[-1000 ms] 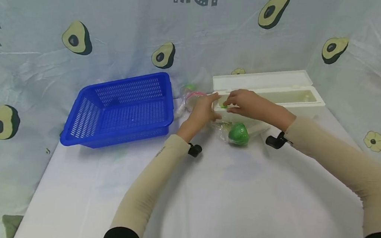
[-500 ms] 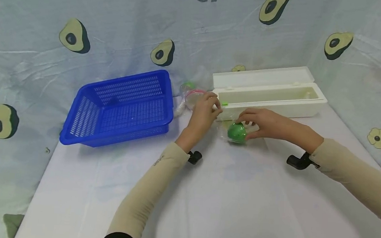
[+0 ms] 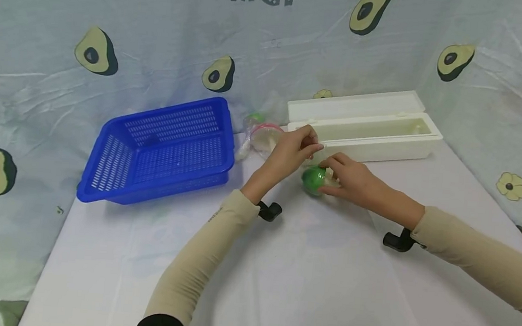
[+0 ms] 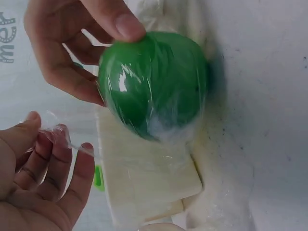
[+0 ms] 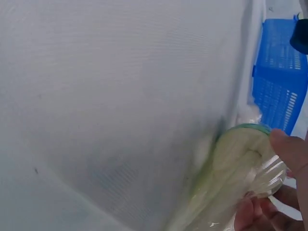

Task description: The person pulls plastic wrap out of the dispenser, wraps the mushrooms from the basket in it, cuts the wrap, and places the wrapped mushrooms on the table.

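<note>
Right hand (image 3: 353, 180): fingers curled round the film-wrapped green ball (image 3: 313, 179).
Left hand (image 3: 291, 150): film edge pinched, just above the ball.
Ball: one, before the white box (image 3: 382, 142).
Baskets: one blue basket (image 3: 161, 150).

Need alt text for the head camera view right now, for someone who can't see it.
The right hand holds a green ball wrapped in clear film on the white table; the left hand pinches film beside it. Behind: blue plastic basket, open white dispenser box.
</note>
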Available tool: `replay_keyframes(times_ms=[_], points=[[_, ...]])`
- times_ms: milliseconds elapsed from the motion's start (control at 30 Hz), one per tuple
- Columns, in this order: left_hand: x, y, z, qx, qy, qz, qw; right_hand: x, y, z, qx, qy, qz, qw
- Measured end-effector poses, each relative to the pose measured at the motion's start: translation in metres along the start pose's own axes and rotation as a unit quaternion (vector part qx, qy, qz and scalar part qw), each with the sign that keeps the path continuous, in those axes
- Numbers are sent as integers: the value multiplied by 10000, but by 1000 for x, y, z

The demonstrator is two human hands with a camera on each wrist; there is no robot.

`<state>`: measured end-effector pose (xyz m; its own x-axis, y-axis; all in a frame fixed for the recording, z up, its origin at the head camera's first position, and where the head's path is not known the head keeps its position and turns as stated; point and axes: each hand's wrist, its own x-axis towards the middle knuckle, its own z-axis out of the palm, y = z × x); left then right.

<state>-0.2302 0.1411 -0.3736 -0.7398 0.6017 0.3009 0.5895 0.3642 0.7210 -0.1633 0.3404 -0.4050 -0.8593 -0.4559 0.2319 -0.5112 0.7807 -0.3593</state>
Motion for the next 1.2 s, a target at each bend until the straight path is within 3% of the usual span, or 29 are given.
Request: replay_keyframes(times_ms=[267,400,500,700,833,1067,1200], points=[[-16,8,13,-70,-365,205,9991,5,5,1,402,159,623,9971],[-24,8,20,195,-786,264,9964,6,6,1,526,73,660,9964],[-27,7,23,774,-1031,391,9909,5,8,3,683,61,748,9948],[-35,2,31,2048,-1514,1118,9605,2,13,7,853,57,746,9935],[-35,3,33,2283,-1571,1562,9480,1,18,6,912,-34,613,9939],[-31,-2,24,2277,-1980,1768,9368,1,25,-10,1303,-838,535,9865],[-38,-6,26,2879,-2008,2231,9094,3,27,-16,1821,-1233,763,9725]])
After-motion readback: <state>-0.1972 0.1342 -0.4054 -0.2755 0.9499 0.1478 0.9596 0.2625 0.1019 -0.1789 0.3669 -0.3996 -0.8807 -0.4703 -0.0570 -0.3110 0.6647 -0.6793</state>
